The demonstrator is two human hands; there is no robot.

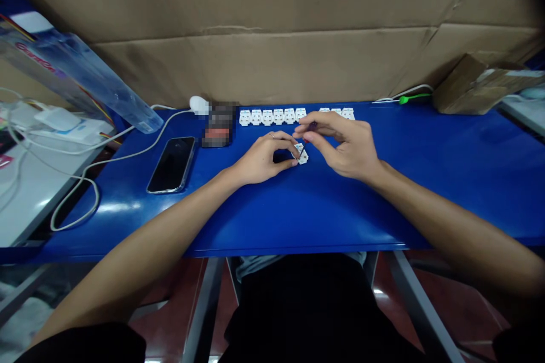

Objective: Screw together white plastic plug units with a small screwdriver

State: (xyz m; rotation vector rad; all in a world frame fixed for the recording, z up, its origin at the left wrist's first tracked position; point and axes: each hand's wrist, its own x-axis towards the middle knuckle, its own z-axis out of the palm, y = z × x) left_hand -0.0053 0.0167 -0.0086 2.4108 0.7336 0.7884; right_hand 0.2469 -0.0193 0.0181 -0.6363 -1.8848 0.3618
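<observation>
A glossy blue tabletop [255, 215] spans the width of the view, with pale glare near its left end and along the front edge. Behind it rises a creased wall of brown cardboard [306, 62]. Near the table's middle, the small white plastic piece with blocky edges [303, 158] sits at the fingertips of the bare left hand [266, 157], which pinches it between thumb and fingers. The bare right hand [351, 144] pinches a thin, dark-handled tool with a touch of red [302, 150], its slim shaft slanting down to the piece.

Along the back of the table runs a row of similar white plastic pieces [267, 118], partly covered by the right hand. Left of the row lie a dark, blurred-out rectangular object [218, 125], a rounded white item [198, 105] and a black-screened smartphone with a clear edge [171, 165]. A looping white cable [97, 195] crosses the left end, near a tilted, transparent plastic container [110, 82]. At the far right stand a bright green slender item [415, 98] and a battered brown cardboard box [472, 88]. Below, grey metal legs [204, 309] meet reddish floor tiles [183, 278].
</observation>
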